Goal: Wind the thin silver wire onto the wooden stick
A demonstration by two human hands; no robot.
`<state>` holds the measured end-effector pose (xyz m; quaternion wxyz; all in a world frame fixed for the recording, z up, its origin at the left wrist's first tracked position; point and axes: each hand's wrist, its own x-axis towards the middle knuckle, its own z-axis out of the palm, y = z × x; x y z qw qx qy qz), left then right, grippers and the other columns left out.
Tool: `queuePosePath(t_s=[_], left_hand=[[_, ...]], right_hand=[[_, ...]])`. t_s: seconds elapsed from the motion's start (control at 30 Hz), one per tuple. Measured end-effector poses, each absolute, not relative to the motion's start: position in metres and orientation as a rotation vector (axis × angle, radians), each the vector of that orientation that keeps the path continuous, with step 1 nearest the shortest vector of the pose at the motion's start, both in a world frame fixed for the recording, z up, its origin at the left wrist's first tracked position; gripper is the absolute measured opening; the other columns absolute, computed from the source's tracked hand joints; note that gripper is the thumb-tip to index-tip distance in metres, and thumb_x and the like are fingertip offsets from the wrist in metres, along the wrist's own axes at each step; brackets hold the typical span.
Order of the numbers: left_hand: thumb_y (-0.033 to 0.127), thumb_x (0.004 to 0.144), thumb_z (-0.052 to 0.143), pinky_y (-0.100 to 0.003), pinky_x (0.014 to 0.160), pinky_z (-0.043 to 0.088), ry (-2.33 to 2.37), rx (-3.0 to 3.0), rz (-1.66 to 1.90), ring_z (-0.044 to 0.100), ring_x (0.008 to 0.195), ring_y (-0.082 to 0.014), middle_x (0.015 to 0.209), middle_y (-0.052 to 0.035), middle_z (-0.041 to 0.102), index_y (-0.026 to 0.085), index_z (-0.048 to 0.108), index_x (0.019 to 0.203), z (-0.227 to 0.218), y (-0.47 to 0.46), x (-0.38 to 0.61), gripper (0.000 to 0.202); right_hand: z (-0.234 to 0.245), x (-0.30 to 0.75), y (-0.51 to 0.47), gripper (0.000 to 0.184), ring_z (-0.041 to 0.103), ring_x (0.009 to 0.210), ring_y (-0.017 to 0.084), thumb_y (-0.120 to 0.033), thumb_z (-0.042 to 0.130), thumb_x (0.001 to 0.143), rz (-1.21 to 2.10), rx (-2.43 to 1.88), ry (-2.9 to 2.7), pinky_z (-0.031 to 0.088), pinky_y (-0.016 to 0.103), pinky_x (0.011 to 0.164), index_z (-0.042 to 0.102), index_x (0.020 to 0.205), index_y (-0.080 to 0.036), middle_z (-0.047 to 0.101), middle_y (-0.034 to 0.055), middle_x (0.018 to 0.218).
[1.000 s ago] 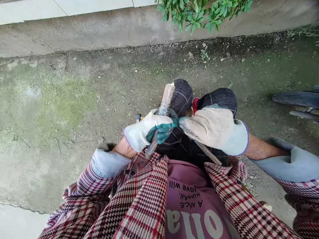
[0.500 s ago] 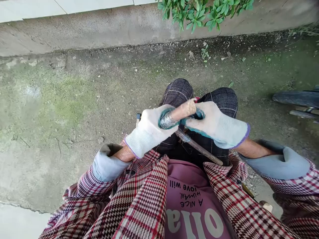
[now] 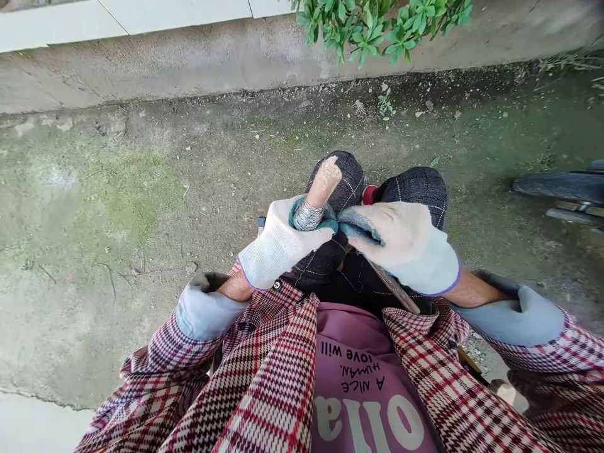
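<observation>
My left hand [image 3: 278, 242], in a white knit glove with a teal palm, is closed around a wooden stick [image 3: 323, 184]. The stick's pale, rough-cut end points up and away from me. Silvery wire [image 3: 308, 215] is coiled round it in several turns, just where it leaves my fist. My right hand [image 3: 401, 242], gloved alike, is pinched shut right beside my left thumb; what lies between its fingertips is hidden. Beneath the right hand a darker brown rod [image 3: 394, 286] slants down to my lap, and its upper part is covered.
My knees [image 3: 415, 189] in dark checked trousers are below the hands. Beyond them runs mossy bare ground [image 3: 155, 182] up to a low concrete wall [image 3: 189, 60]. A leafy plant [image 3: 372, 28] hangs over the wall. At the right edge lies a dark wheel-like object [image 3: 550, 184].
The stick's cut end has swung left and now points more steeply away from me. My right hand has turned over, knuckles up, covering more of the lower rod.
</observation>
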<state>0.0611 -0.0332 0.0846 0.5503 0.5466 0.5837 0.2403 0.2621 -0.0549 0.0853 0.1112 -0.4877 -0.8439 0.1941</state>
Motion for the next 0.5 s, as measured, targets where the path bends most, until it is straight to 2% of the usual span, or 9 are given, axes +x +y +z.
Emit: queuePosePath(t_s=[0.1,0.27,0.4,0.5], left_hand=[[0.026,0.067,0.073,-0.028,0.064,0.052,1.321,1.209,0.581,0.062,0.071,-0.0160,0.072,0.0005,0.066,0.020,0.064,0.074,0.083,-0.032,0.060,0.013],[0.029,0.064,0.076,-0.028,0.057,0.048,1.187,0.930,0.580,0.055,0.059,-0.0115,0.065,0.0030,0.060,0.022,0.065,0.076,0.061,-0.033,0.055,0.018],[0.029,0.061,0.076,-0.027,0.045,0.041,1.063,0.643,0.547,0.045,0.047,-0.0097,0.053,0.0045,0.049,0.023,0.058,0.070,0.043,-0.037,0.058,0.021],[0.029,0.065,0.072,-0.026,0.040,0.035,1.057,0.687,0.511,0.039,0.042,-0.0085,0.050,0.0051,0.044,0.023,0.052,0.066,0.052,-0.041,0.065,0.021]], right_hand=[[0.085,0.259,-0.056,0.036,0.067,0.074,0.027,-0.037,0.044,0.101,0.453,-1.428,-2.579,0.044,0.038,0.065,0.075,0.100,-0.019,0.076,0.0111,0.084],[0.081,0.260,-0.061,0.034,0.064,0.074,0.026,-0.033,0.044,0.101,0.319,-1.376,-2.644,0.040,0.038,0.065,0.074,0.104,-0.018,0.075,0.0118,0.084],[0.081,0.261,-0.064,0.037,0.061,0.072,0.024,-0.034,0.042,0.103,0.140,-1.289,-2.736,0.035,0.036,0.062,0.074,0.106,-0.017,0.075,0.0117,0.081],[0.085,0.260,-0.063,0.032,0.061,0.071,0.024,-0.035,0.048,0.099,0.192,-1.291,-2.722,0.034,0.035,0.061,0.075,0.104,-0.018,0.074,0.0109,0.077]])
